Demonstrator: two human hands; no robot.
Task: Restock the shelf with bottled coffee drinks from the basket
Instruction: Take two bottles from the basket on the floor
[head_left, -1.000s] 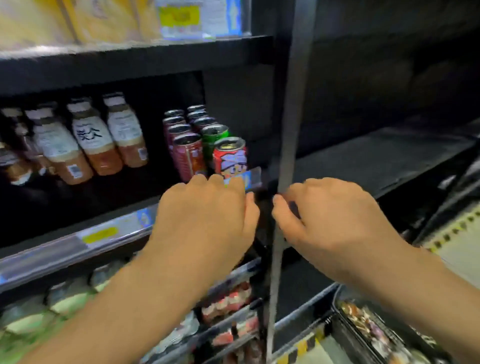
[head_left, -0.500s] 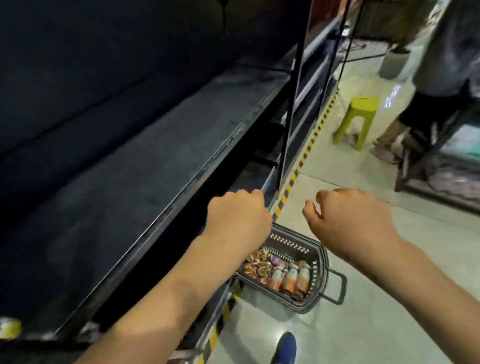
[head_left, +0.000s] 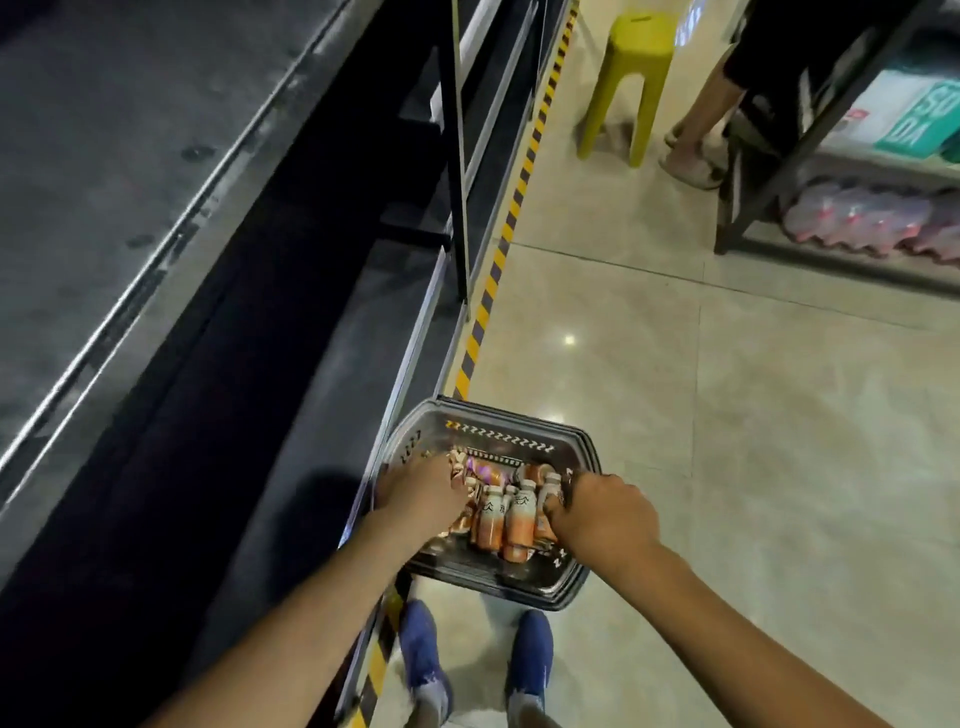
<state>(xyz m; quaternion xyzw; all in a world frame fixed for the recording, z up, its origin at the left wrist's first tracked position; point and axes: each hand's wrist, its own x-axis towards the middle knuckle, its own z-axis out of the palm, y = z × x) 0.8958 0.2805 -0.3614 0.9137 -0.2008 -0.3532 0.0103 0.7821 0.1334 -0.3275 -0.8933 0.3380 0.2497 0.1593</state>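
Bottles (head_left: 511, 512) are seen in the basket (head_left: 498, 431) between the left hand (head_left: 423, 491) and right hand (head_left: 602, 514); whether either grips one cannot be told.

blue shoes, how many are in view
2. The left shoe is on the floor below the basket's near left corner, beside the striped tape; the right shoe is below its near right side. None look hidden.
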